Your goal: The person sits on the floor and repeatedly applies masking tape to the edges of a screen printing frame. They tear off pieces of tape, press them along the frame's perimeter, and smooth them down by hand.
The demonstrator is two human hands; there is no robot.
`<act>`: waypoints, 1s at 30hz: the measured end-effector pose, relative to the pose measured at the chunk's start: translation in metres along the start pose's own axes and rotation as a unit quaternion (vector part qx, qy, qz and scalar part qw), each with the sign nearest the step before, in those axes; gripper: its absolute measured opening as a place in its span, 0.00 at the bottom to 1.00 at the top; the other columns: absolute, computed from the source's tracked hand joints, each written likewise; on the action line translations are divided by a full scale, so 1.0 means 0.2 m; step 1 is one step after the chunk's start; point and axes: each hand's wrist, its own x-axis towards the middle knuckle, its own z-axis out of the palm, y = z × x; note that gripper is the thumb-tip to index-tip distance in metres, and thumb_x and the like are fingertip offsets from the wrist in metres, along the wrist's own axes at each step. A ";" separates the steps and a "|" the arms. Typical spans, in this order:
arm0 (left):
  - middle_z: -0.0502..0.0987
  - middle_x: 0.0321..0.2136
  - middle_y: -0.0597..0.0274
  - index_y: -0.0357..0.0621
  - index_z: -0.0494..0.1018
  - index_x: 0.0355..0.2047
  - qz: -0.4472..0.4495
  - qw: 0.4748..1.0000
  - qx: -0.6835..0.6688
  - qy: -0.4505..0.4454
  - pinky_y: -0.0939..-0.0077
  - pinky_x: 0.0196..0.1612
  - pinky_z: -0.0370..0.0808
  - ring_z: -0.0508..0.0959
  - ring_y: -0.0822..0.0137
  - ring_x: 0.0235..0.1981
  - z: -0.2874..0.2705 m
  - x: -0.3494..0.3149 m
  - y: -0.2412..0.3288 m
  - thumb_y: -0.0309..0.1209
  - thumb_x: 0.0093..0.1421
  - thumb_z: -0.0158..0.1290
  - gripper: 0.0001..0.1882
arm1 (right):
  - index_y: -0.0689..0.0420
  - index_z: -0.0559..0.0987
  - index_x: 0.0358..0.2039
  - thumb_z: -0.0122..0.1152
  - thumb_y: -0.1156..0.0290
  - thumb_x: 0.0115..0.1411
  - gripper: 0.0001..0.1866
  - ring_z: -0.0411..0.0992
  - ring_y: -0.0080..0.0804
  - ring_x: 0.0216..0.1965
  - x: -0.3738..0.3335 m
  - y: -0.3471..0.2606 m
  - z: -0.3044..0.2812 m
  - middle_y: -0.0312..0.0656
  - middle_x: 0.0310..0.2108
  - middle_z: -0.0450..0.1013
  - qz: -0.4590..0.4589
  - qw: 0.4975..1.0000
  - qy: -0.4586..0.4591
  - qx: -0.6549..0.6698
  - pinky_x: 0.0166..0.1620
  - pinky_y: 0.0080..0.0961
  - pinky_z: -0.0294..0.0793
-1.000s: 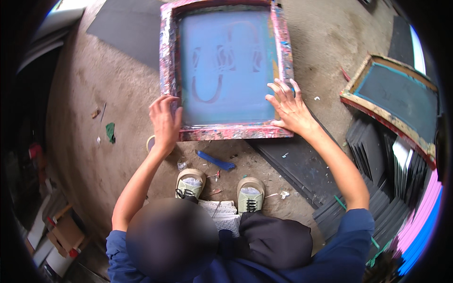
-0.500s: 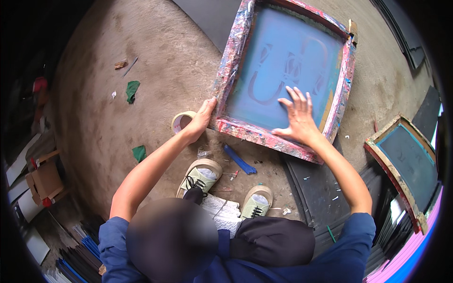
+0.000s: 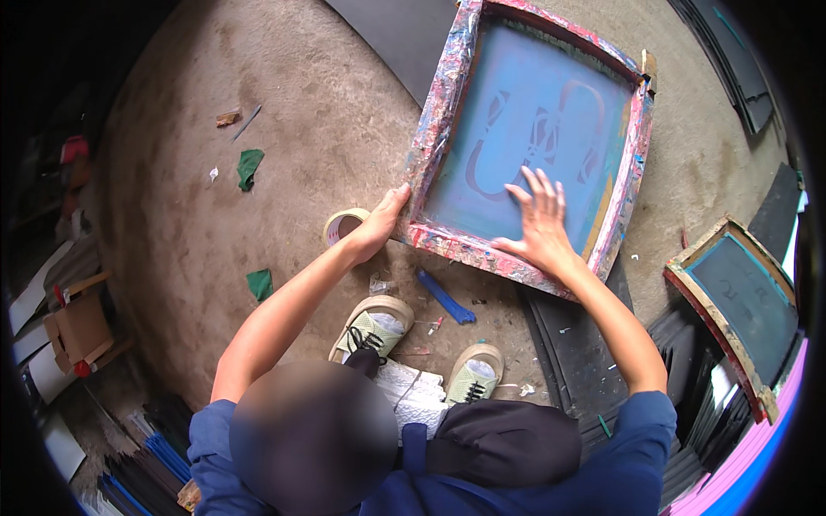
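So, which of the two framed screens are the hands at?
The paint-splattered screen: left hand at one corner, right hand over its near side. The teal-bordered screen at far right has no hand on it.

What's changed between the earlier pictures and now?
The view has turned, so the screen-printing frame now appears rotated clockwise and farther right. The right hand has left the frame's right rim and is spread over the lower mesh; contact is unclear. The left hand has shifted to the outer side, by the lower-left corner, showing more of the tape roll. The frame and blue strip keep roughly the same relative places.
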 end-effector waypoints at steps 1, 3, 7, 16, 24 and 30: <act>0.62 0.51 0.62 0.40 0.57 0.54 -0.005 1.000 -0.006 -0.003 0.73 0.60 0.50 0.59 0.69 0.55 0.02 0.00 0.01 0.51 0.65 0.33 0.29 | 0.50 0.54 0.57 0.68 0.42 0.35 0.52 0.35 0.48 0.65 -0.05 0.03 -0.01 0.49 0.61 0.42 0.015 1.000 0.006 0.003 0.63 0.56 0.30; 0.61 0.53 0.61 0.39 0.56 0.54 -0.014 1.000 -0.021 -0.008 0.73 0.60 0.49 0.57 0.69 0.56 0.03 -0.01 0.02 0.52 0.65 0.32 0.29 | 0.50 0.55 0.57 0.69 0.42 0.34 0.52 0.36 0.48 0.65 -0.06 0.01 0.00 0.49 0.61 0.42 0.035 0.999 0.013 0.003 0.63 0.57 0.30; 0.59 0.53 0.59 0.37 0.56 0.54 -0.019 0.999 -0.024 -0.020 0.73 0.60 0.49 0.56 0.68 0.56 0.02 0.02 0.01 0.53 0.65 0.32 0.31 | 0.52 0.58 0.52 0.70 0.42 0.32 0.50 0.35 0.49 0.65 0.14 -0.16 0.08 0.49 0.62 0.41 0.032 0.999 0.037 0.016 0.61 0.60 0.29; 0.60 0.55 0.57 0.42 0.52 0.59 -0.018 1.000 0.016 -0.005 0.67 0.57 0.60 0.61 0.66 0.55 -0.04 0.07 -0.05 0.50 0.65 0.34 0.29 | 0.59 0.63 0.41 0.71 0.42 0.29 0.45 0.31 0.50 0.65 0.38 -0.35 0.16 0.50 0.62 0.40 0.056 0.997 0.046 0.038 0.59 0.66 0.26; 0.60 0.47 0.50 0.40 0.54 0.56 0.375 0.803 0.440 0.145 0.63 0.56 0.55 0.60 0.56 0.52 0.03 -0.08 0.07 0.41 0.57 0.51 0.32 | 0.59 0.69 0.45 0.58 0.62 0.54 0.21 0.55 0.44 0.56 0.21 -0.34 0.05 0.47 0.49 0.62 0.022 0.982 0.062 0.177 0.58 0.41 0.55; 0.64 0.49 0.56 0.44 0.53 0.60 0.435 0.572 0.695 -0.014 0.58 0.58 0.51 0.61 0.61 0.53 0.09 -0.20 0.29 0.60 0.44 0.54 0.49 | 0.63 0.73 0.43 0.56 0.59 0.56 0.21 0.62 0.42 0.49 -0.20 -0.36 -0.06 0.46 0.43 0.66 0.108 0.986 -0.008 0.127 0.51 0.38 0.63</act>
